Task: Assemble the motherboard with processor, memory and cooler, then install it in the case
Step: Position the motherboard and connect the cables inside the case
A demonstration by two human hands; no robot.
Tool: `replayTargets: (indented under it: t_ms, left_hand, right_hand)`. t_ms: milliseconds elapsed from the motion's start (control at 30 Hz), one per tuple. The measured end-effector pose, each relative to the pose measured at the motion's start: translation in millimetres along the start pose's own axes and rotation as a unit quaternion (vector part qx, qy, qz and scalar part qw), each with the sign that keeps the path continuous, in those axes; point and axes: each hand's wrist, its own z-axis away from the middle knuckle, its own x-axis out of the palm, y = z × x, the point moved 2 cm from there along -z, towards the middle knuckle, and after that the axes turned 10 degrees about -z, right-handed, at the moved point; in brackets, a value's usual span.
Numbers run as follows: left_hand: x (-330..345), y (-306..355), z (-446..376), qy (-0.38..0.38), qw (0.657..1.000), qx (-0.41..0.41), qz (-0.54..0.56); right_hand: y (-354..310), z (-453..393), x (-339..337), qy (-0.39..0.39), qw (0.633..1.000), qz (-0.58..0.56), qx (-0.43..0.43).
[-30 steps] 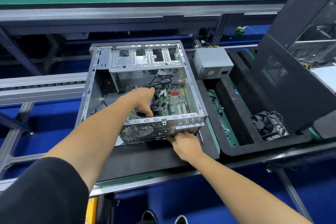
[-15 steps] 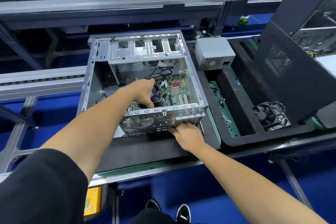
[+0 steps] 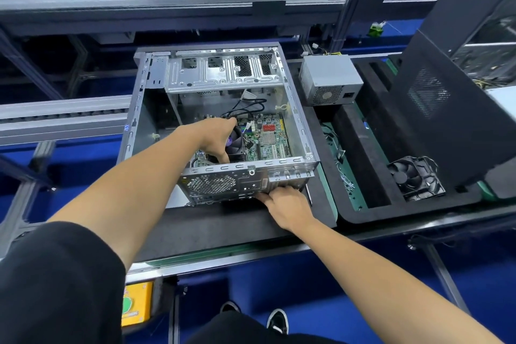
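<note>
The open grey sheet-metal computer case [image 3: 223,131] lies on its side at the centre of the frame, on a black foam mat [image 3: 212,220]. Inside it, toward its lower right, sits the green motherboard [image 3: 268,137] with a red component and a small silver heatsink; the black round-bladed cooler fan [image 3: 236,142] is mounted on its left part. Black cables loop above the board.

The left hand [image 3: 216,135] reaches down into the case, fingers curled around the cooler fan and gripping it. The right hand [image 3: 284,204] is at the case's near perforated rear panel, fingers tucked under its lower edge; whether they clasp the edge cannot be told.

To the right of the case stand a grey boxy power supply [image 3: 331,79], a black foam tray [image 3: 371,148] holding a loose black case fan [image 3: 416,179], and a dark perforated side panel [image 3: 446,109] leaning upright.
</note>
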Motion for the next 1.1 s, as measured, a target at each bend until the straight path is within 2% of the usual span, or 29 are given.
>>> replayTargets:
  t_ms: [700,867,1100]
  left_hand:
    - [-5,-1,1,-0.011,1.000,-0.008,0.012]
    - [-4,8,-1,0.013,1.000,0.001,-0.020]
    - [-1,8,-1,0.030,1.000,-0.002,0.001]
  right_hand:
    - [-2,0,1,0.005,1.000,0.009,-0.003]
    - [0,0,2,0.001,1.000,-0.001,0.003]
    - [1,-1,2,0.007,1.000,0.001,-0.001]
